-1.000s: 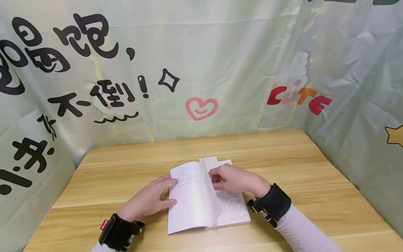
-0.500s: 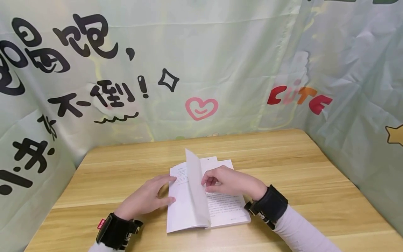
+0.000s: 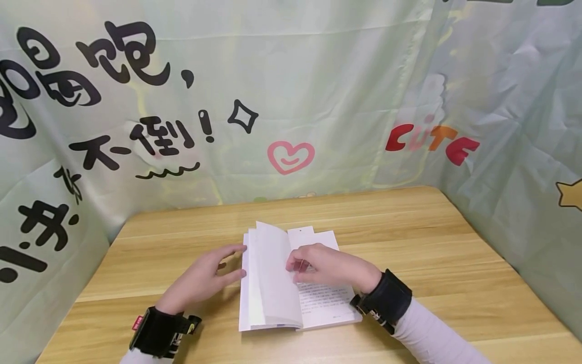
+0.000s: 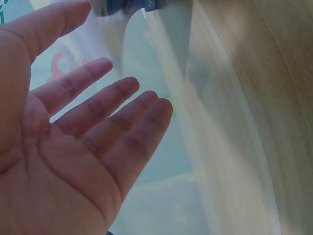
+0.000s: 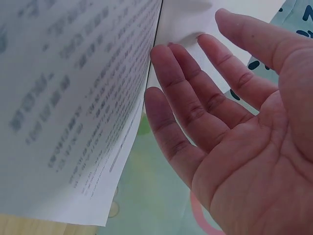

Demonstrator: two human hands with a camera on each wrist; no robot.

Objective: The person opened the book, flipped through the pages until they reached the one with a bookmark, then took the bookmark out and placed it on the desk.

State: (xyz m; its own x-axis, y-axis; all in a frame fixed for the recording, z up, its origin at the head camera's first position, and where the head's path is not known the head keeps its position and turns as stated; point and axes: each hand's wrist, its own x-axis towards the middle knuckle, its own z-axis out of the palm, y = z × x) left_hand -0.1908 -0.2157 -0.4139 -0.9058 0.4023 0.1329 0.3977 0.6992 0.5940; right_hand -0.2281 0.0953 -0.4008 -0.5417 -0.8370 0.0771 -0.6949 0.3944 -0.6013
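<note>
A paperback book [image 3: 327,303] lies spread on the table, with printed text on its right-hand page. Its left-hand pages [image 3: 275,278] arch up loosely, one leaf not lying flat. A white card with a small hole [image 3: 301,231] sticks out past the top edge. My left hand [image 3: 200,278] is at the book's left edge, thumb and fingers apart, fingertips right at the edge; in the left wrist view its palm holds nothing. Over the middle of the book, my right hand [image 3: 325,265] has loosely bent fingers beside the raised leaf. Nothing is between those fingers [image 5: 168,73] in the right wrist view.
The wooden table [image 3: 182,232] extends around the book on all sides. A printed cloth [image 3: 345,101] with black characters, a pink heart and coloured letters hangs behind it and along both sides. Each wrist wears a black strap [image 3: 388,298].
The upright leaf has swung over to the left and settled onto the left-hand pages. My right hand has shifted slightly left; my left hand has drawn back to the book's edge.
</note>
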